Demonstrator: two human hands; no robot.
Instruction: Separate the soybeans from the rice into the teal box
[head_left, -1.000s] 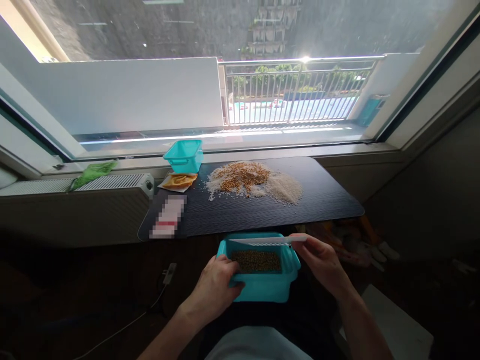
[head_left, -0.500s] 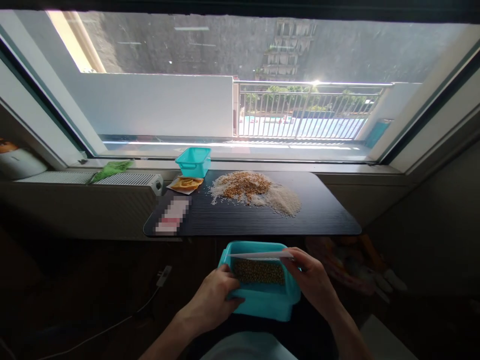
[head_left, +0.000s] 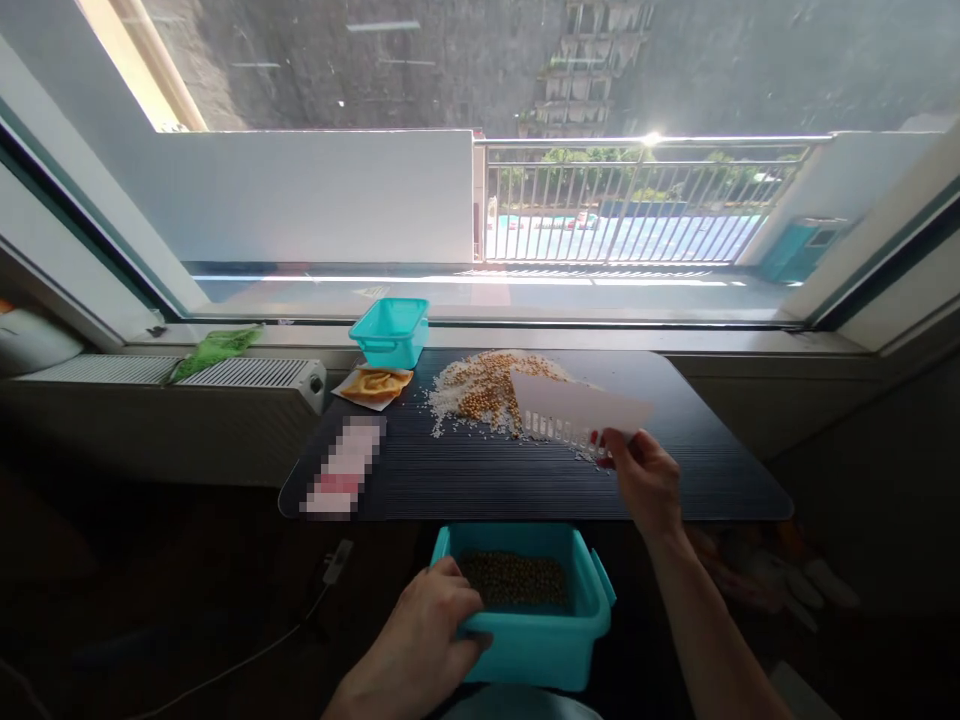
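Note:
My left hand (head_left: 442,615) grips the near left rim of a turquoise plastic bin (head_left: 536,640), which sits below the table's front edge. A layer of small brownish beans (head_left: 514,580) covers part of its bottom. Over the table, my right hand (head_left: 645,475) pinches a thin white card (head_left: 577,405) with a row of slots along its lower edge. Behind and beside the card lies a spread of yellow-orange beans (head_left: 484,390) mixed with white rice (head_left: 446,405). The card hides the right part of this heap.
The dark table (head_left: 450,485) stands against the window sill. On its left are a second turquoise bin (head_left: 390,335), a yellowish folded item on white paper (head_left: 375,385) and a blurred pink-white rectangle (head_left: 345,465). A green cloth (head_left: 217,352) lies on the radiator (head_left: 247,395); a cable plug (head_left: 337,562) hangs lower left.
My right hand has carried the white card from above the near bin forward and up over the heap on the table. My left hand stays on the bin's rim.

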